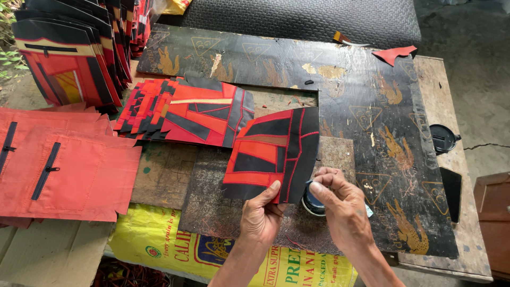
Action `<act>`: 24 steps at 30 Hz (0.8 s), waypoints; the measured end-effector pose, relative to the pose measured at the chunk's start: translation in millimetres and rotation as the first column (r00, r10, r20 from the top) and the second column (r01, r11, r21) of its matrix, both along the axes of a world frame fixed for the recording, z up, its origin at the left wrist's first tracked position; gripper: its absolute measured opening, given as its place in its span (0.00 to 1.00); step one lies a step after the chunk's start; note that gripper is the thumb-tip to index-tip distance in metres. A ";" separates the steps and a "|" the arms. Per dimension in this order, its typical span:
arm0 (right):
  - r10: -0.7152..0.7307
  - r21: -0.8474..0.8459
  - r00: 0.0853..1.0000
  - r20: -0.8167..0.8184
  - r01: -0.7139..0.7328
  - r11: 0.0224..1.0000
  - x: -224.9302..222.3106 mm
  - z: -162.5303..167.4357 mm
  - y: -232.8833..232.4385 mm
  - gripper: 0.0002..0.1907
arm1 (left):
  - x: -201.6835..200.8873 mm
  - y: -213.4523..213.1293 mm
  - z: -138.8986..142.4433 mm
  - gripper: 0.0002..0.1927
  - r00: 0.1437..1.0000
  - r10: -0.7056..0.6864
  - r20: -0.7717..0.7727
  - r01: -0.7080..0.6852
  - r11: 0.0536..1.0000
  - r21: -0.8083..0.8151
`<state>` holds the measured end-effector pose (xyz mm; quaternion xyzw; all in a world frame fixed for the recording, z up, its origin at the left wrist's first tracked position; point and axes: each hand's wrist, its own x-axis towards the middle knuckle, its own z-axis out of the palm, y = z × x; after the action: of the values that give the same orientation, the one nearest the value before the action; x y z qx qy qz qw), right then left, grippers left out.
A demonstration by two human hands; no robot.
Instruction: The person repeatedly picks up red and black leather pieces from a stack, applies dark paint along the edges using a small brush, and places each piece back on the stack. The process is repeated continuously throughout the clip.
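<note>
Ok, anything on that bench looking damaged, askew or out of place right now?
The black printed sheet covering the bench is worn: its surface has peeled away in pale patches near the far edge. A stray red scrap lies apart at the back. The left hand holds the red-and-black panel, which looks intact.

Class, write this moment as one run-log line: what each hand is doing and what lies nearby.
left hand: holds red-and-black panel by lower edge | right hand: fingertips at small round tin | nearby: panel stack, red zip pieces
</note>
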<state>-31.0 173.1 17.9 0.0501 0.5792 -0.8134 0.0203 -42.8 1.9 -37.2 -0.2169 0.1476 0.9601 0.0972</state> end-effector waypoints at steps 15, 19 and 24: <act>0.030 0.167 0.999 0.045 -0.037 0.985 10.5 11.3 -7.7 0.08 | -8.9 -0.5 4.1 0.13 0.999 0.028 0.036 -0.027 0.999 -0.021; -0.018 0.184 0.999 0.031 0.012 0.983 0.0 9.5 -5.6 0.08 | -5.5 -2.4 3.3 0.12 1.000 0.010 0.018 -0.010 1.000 -0.022; -0.011 0.080 1.000 -0.023 0.013 0.997 -5.8 8.7 -2.9 0.07 | -3.5 -3.1 -0.7 0.11 1.000 -0.004 0.013 0.004 1.000 -0.016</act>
<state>-36.8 170.2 26.6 0.0452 0.6113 -0.7901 0.0070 -46.3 -1.2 -37.9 -0.2236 0.1549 0.9572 0.0984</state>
